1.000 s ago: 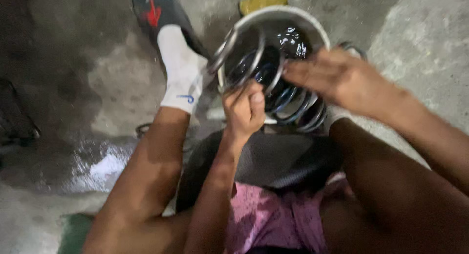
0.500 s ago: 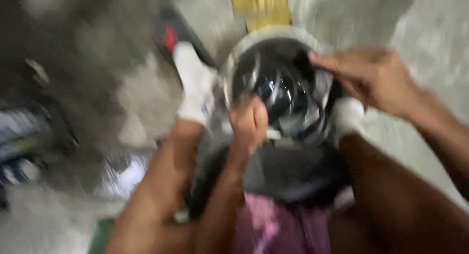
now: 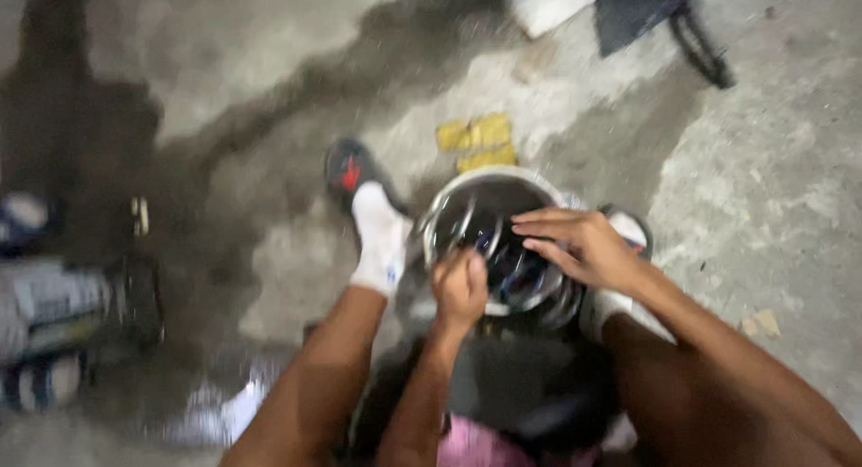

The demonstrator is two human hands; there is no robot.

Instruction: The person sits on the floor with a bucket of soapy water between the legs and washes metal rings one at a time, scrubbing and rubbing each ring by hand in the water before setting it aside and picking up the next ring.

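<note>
A white bucket [image 3: 489, 176] stands on the floor between my feet, holding several dark, shiny metal rings [image 3: 519, 277]. At the bucket's near rim, my left hand [image 3: 461, 289] is closed in a fist around one ring. My right hand [image 3: 582, 248] lies flat over the top of the rings with its fingers stretched to the left, gripping nothing. The picture is blurred, so the rings' exact shape is unclear.
My left foot [image 3: 379, 242] in a white sock and dark sandal rests left of the bucket. A yellow rag [image 3: 476, 140] lies behind it. A black seat [image 3: 530, 391] is under me. Blurred bundles [image 3: 45, 301] sit far left, and a black strapped object [image 3: 651, 13] lies top right.
The view has swung up and back, so the bucket sits lower and smaller in the picture. Both hands stay at the bucket, left fist on a ring, right hand spread above.
</note>
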